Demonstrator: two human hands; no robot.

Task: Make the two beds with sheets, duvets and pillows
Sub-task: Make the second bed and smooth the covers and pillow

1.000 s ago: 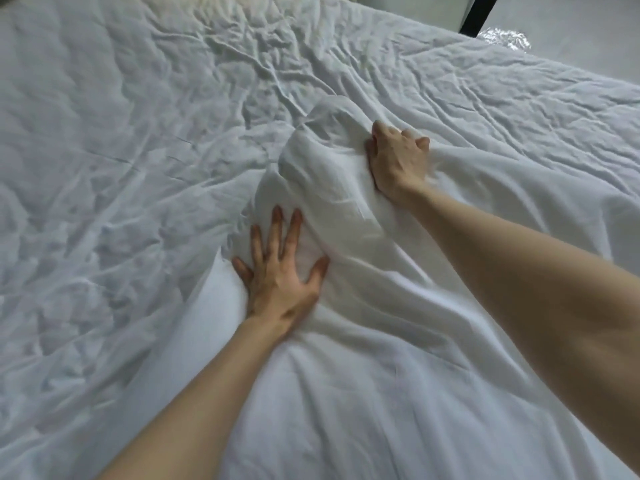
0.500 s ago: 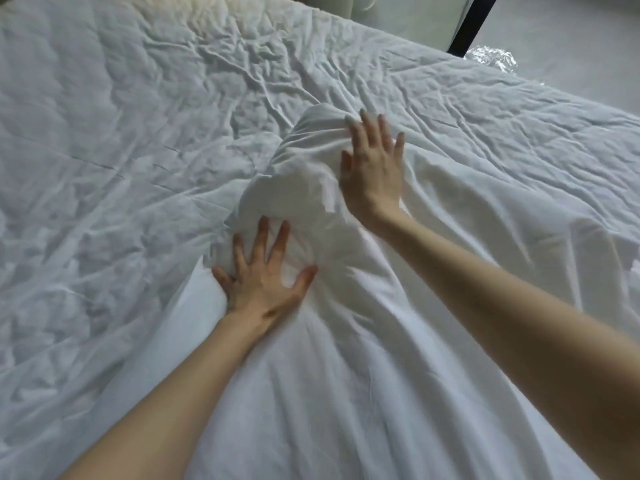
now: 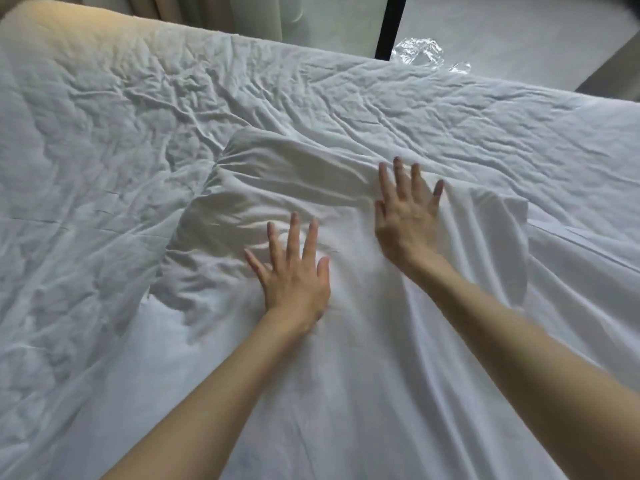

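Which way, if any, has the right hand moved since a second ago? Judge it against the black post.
Yes. The right hand slid rightward: it was left of the black post before, now in line with it, flat on the sheet.

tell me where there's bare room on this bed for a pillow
Free: the wrinkled mattress cover left of the bunched sheet, and the strip between that sheet and the far edge by the plastic wrap. Crowded: the middle, where the left hand and right hand press flat on it.

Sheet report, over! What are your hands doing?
Left hand flat, pressing white sheet. Right hand flat on its bunched fold. Nothing in the way.
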